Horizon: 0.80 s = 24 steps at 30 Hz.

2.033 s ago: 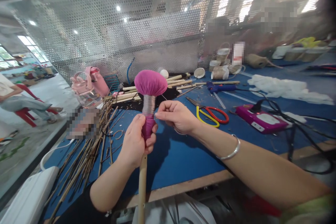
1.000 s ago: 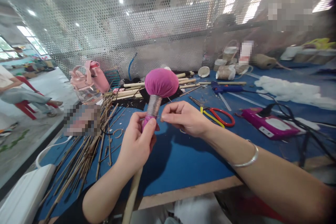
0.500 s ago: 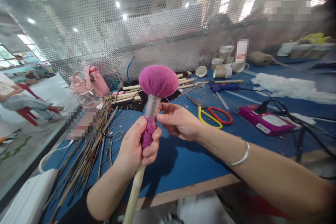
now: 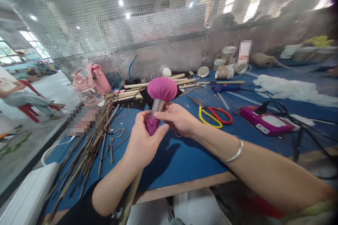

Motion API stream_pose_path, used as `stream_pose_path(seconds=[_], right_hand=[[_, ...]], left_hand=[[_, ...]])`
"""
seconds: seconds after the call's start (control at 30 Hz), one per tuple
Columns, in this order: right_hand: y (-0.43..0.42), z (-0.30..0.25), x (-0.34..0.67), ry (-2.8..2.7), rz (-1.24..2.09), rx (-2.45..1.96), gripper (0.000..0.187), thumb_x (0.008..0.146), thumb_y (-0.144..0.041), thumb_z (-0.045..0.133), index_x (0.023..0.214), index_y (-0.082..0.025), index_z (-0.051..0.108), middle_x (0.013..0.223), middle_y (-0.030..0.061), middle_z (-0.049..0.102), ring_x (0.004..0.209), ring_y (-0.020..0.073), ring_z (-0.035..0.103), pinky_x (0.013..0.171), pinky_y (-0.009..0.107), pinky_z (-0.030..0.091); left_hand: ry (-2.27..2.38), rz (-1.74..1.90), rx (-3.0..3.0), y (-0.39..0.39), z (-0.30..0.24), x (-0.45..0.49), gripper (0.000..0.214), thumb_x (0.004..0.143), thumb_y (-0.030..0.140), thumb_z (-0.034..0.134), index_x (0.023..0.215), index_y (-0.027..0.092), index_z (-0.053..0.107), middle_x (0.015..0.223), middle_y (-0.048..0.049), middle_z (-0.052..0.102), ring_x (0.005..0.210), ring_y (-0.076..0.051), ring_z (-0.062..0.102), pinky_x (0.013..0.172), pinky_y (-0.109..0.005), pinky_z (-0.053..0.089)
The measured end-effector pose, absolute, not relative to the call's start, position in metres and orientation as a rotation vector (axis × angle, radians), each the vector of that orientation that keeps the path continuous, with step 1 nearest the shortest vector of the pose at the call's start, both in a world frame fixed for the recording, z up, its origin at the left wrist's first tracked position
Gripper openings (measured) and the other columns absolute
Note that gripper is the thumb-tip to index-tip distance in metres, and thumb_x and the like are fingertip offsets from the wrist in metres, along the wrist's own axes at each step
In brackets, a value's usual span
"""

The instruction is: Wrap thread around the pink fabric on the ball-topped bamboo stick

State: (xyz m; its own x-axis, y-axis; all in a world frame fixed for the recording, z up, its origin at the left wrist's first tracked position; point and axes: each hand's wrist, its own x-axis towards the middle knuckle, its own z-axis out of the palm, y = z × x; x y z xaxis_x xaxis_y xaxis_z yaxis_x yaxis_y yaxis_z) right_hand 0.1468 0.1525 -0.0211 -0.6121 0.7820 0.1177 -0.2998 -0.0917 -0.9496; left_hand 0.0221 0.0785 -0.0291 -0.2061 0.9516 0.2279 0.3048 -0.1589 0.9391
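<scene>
A stick with a rounded magenta cloth head (image 4: 162,89) is held up over the blue tabletop. Grey thread or wire (image 4: 157,105) is wound in a band round the neck below the head. Gathered magenta cloth (image 4: 152,124) hangs beneath that band, and the pale wooden shaft (image 4: 133,190) runs down toward me. My left hand (image 4: 145,139) is round the gathered cloth, fingers behind it and thumb lifted off to the right. My right hand (image 4: 182,119) pinches at the wound band with thumb and fingers; whether a loose end is in them is hidden.
Red-and-yellow-handled scissors (image 4: 215,116) lie right of my hands, near a purple power strip (image 4: 266,120) with cables. A blue glue gun (image 4: 224,86) and white stuffing (image 4: 295,89) are behind. Thin twigs (image 4: 84,154) cover the left side. A perforated metal screen (image 4: 158,24) stands at the back.
The cloth head has dropped and tilted away, uncovering a white ball behind it. My left hand has loosened and turned, its thumb now lifted. My right hand stays at the wound band.
</scene>
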Motion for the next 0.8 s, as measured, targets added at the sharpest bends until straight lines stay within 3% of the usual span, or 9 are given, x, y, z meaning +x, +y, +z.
stream_pose_path(seconds=[0.07, 0.23, 0.33, 0.47, 0.6, 0.8], right_hand=[[0.151, -0.021, 0.145, -1.400, 1.820, -0.562, 0.028, 0.063, -0.030, 0.076, 0.074, -0.014, 0.055, 0.047, -0.0084, 0.043, 0.041, 0.0037, 0.036, 0.039, 0.019, 0.024], [0.151, -0.022, 0.147, -1.457, 1.804, -0.560, 0.029, 0.065, -0.033, 0.075, 0.075, -0.014, 0.055, 0.042, -0.0113, 0.035, 0.035, 0.0023, 0.025, 0.036, 0.020, 0.017], [0.154, -0.025, 0.148, -1.525, 1.756, -0.544, 0.031, 0.068, -0.036, 0.072, 0.083, -0.014, 0.055, 0.041, -0.0123, 0.035, 0.033, 0.0019, 0.019, 0.035, 0.020, 0.011], [0.158, -0.029, 0.149, -1.512, 1.739, -0.513, 0.034, 0.069, -0.040, 0.071, 0.081, -0.015, 0.052, 0.048, -0.0092, 0.045, 0.034, 0.0020, 0.022, 0.034, 0.020, 0.011], [0.157, -0.024, 0.151, -1.498, 1.684, -0.569, 0.032, 0.068, -0.038, 0.072, 0.067, -0.015, 0.050, 0.046, -0.0078, 0.046, 0.036, 0.0022, 0.025, 0.036, 0.019, 0.013], [0.154, -0.020, 0.154, -1.438, 1.777, -0.518, 0.029, 0.069, -0.033, 0.072, 0.065, -0.015, 0.050, 0.052, -0.0042, 0.056, 0.036, 0.0019, 0.027, 0.036, 0.018, 0.015]], left_hand=[[1.599, 1.358, 1.606, 0.079, -0.032, 0.021, 0.045, 0.073, 0.038, 0.067, 0.108, 0.016, 0.048, 0.082, -0.0020, 0.059, 0.068, -0.013, 0.054, 0.064, -0.027, 0.044], [1.609, 1.340, 1.638, 0.079, -0.032, 0.021, 0.035, 0.079, 0.032, 0.061, 0.107, 0.017, 0.048, 0.085, -0.0026, 0.060, 0.070, -0.013, 0.055, 0.066, -0.027, 0.044], [1.501, 1.400, 1.460, 0.078, -0.029, 0.023, 0.032, 0.078, 0.034, 0.061, 0.103, 0.019, 0.048, 0.074, 0.0019, 0.057, 0.057, -0.010, 0.051, 0.053, -0.023, 0.042], [1.317, 1.341, 1.149, 0.077, -0.022, 0.024, 0.030, 0.080, 0.038, 0.058, 0.100, 0.023, 0.041, 0.056, 0.0102, 0.042, 0.037, -0.006, 0.035, 0.032, -0.016, 0.027], [1.217, 1.352, 1.035, 0.079, -0.019, 0.022, 0.032, 0.078, 0.038, 0.061, 0.097, 0.023, 0.040, 0.063, 0.0094, 0.047, 0.036, -0.003, 0.034, 0.028, -0.013, 0.024], [1.084, 1.314, 0.951, 0.081, -0.015, 0.019, 0.033, 0.076, 0.036, 0.063, 0.095, 0.023, 0.040, 0.075, 0.0063, 0.054, 0.035, 0.000, 0.034, 0.027, -0.011, 0.026]])
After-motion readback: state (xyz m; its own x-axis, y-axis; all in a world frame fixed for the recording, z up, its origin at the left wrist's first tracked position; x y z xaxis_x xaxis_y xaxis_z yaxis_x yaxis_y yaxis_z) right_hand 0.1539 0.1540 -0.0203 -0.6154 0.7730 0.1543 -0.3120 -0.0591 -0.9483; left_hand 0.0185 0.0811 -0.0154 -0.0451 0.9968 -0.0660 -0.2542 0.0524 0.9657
